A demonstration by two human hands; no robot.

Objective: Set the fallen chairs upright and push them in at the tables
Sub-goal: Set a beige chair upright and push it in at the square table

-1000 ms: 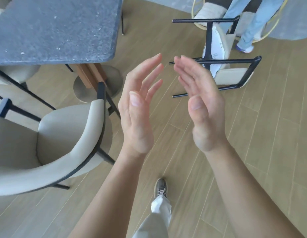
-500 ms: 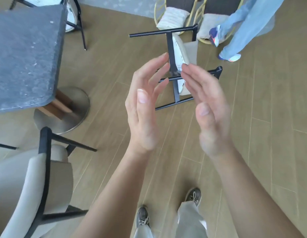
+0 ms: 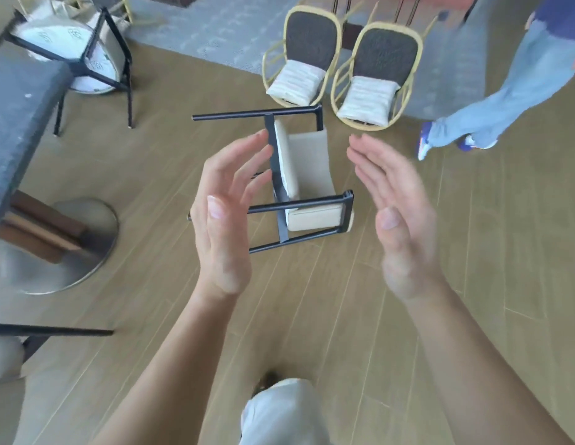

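A beige chair with a black metal frame (image 3: 307, 175) lies on its side on the wooden floor, its legs pointing left. My left hand (image 3: 226, 213) and my right hand (image 3: 397, 213) are raised in front of it, palms facing each other, fingers straight, holding nothing. Both hands are above the chair and apart from it. A second chair of the same kind (image 3: 84, 56) is tipped over at the far left, beyond the grey stone table (image 3: 19, 117). Part of a third chair (image 3: 10, 348) shows at the left edge, with one black leg sticking out.
The table's round metal base (image 3: 71, 248) stands at the left. Two yellow-framed wicker chairs (image 3: 340, 69) with white cushions stand upright behind the fallen chair. A person in blue jeans (image 3: 511, 91) walks at the right. My own leg (image 3: 279, 412) shows at the bottom.
I have come closer to the fallen chair, which now sits larger and nearer. My hands have moved apart. The table has slid to the left edge and the person has walked right.
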